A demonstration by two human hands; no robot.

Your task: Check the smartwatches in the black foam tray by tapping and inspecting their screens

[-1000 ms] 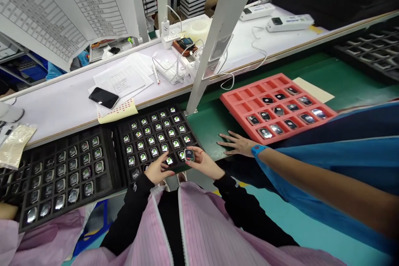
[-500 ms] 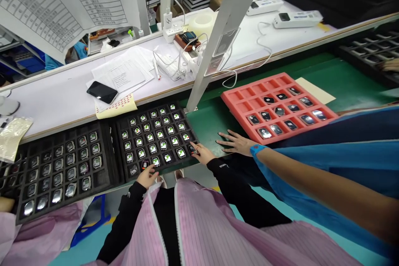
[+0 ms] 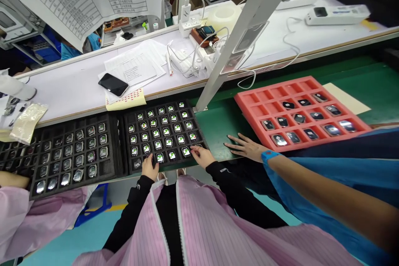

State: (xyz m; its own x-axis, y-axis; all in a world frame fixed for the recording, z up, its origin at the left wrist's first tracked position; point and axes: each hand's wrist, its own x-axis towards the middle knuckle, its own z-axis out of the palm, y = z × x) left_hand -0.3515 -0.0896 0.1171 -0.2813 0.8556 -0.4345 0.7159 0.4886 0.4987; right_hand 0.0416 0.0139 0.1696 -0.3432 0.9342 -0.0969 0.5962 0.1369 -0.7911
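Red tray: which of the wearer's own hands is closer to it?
Right. The right hand rests on the black tray's near right corner, toward the red tray; the left hand is further left.

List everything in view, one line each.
belt: 1, green, under red tray
front tray: 1, black, before the person
watches: many, lit screens, in front tray
left tray: 1, black, beside it
red tray: 1, red, on belt, part filled
phone: 1, black, on papers
papers: few, white, on bench
co-worker's hand: 1, blue wristband, flat on belt
left grip: 1, black sleeve, fingertips on front tray's near row
right grip: 1, black sleeve, fingertips at its near right corner
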